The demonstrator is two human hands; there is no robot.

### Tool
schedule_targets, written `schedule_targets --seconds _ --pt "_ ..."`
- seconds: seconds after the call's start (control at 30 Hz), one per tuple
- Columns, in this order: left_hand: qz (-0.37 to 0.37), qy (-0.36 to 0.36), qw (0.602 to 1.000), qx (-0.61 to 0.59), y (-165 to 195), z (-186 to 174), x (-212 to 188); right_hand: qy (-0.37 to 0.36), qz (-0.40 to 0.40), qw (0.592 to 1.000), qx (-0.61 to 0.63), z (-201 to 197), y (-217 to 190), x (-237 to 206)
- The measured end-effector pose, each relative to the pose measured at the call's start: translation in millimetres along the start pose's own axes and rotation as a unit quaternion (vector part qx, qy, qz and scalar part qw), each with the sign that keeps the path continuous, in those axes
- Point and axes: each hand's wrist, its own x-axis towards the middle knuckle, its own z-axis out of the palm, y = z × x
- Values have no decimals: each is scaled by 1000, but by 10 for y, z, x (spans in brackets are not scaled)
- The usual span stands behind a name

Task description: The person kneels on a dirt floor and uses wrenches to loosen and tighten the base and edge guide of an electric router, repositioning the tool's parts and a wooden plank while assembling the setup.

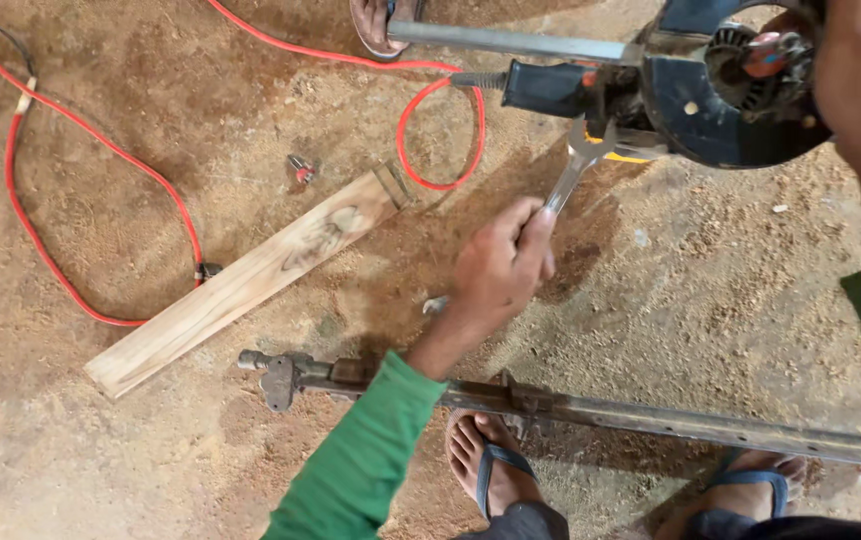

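My left hand [498, 266] grips the handle of a steel open-ended spanner [575, 165]. Its jaw points up at the underside of a dark blue electric power tool [720, 100]. My right hand [855, 80] holds that tool's round body at the top right of the view, close to the camera. The tool's motor housing is open, showing its windings. A red power cord [430, 130] runs out of the tool's handle and loops across the ground.
A wooden plank [250, 280] lies diagonally on the sawdust-covered ground. A long metal bar clamp [590, 410] lies across by my sandalled feet [490, 470]. A metal rod [510, 42] and another person's foot [380, 22] are at the top. A small red-handled object [302, 172] lies near the plank.
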Motion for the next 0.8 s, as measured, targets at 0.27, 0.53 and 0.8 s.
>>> schedule_targets --seconds 0.27,0.53,0.8 --pt "18 110 994 -13 64 438 33 -16 278 894 351 11 -128 156" --pt "46 107 993 6 -135 628 89 -18 290 918 269 -197 -364 247" --pt "49 88 995 -4 -94 721 85 -12 247 904 349 -138 -366 294"
